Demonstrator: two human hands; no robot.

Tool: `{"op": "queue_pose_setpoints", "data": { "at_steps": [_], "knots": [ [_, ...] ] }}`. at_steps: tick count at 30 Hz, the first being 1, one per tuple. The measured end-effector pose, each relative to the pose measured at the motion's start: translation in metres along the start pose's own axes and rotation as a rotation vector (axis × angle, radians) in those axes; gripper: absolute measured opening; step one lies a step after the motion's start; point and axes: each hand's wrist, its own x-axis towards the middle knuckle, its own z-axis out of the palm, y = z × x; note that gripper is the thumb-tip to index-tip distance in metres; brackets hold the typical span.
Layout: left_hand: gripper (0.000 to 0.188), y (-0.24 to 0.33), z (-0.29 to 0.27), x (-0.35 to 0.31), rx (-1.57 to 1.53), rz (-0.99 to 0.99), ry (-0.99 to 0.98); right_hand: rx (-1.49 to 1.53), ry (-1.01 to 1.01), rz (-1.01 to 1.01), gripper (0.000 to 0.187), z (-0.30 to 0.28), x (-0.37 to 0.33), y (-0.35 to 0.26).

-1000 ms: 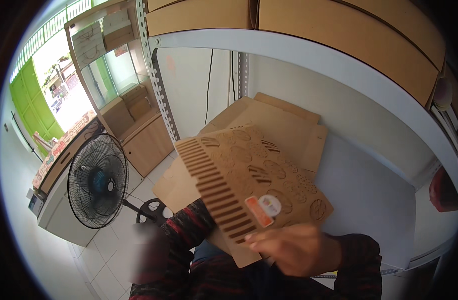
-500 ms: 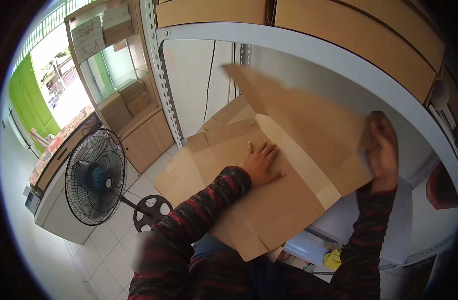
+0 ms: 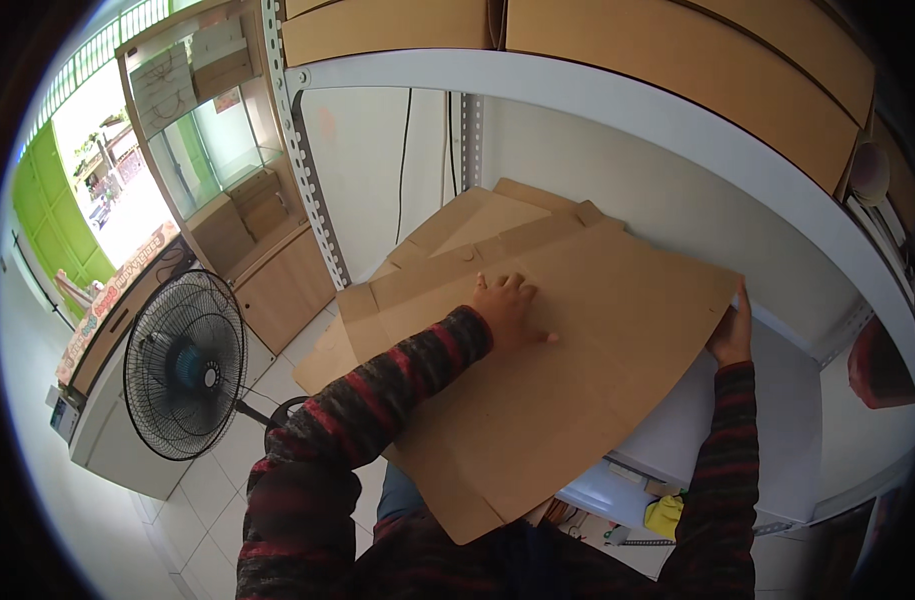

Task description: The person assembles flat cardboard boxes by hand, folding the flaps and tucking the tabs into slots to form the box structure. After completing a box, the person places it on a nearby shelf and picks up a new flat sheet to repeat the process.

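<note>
A large brown cardboard sheet (image 3: 597, 350), creased along fold lines, lies slanted across the grey shelf in front of me. Beneath its far edge, other cardboard pieces (image 3: 467, 222) stick out. My left hand (image 3: 509, 315) rests on the upper face of the sheet, fingers apart and slightly bent. At the sheet's right corner, my right hand (image 3: 734, 332) grips the edge; its thumb shows along the side and the other fingers are partly hidden under the board.
A white metal rack beam (image 3: 577, 75) crosses above, with brown boxes (image 3: 677, 80) on it. To the left stand a black fan (image 3: 185, 365) and a glass-fronted cabinet (image 3: 277, 280). A yellow cloth (image 3: 663, 515) sits below the shelf.
The raised cardboard flap has come down flat over the rest. My right hand has moved lower and still holds its right edge. My left hand stays on the board.
</note>
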Motion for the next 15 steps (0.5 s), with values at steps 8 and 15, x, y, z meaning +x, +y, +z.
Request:
{"op": "queue_pose_setpoints", "data": {
  "at_steps": [8,15],
  "knots": [
    [0.122,0.005,0.043,0.021,-0.062,-0.166,0.242,-0.595,-0.014,-0.112,0.044,0.025,-0.018,0.010],
    [0.129,0.018,0.027,0.011,-0.090,-0.242,0.196,-1.158,0.046,-0.760,0.036,0.076,-0.047,0.040]
  ]
}}
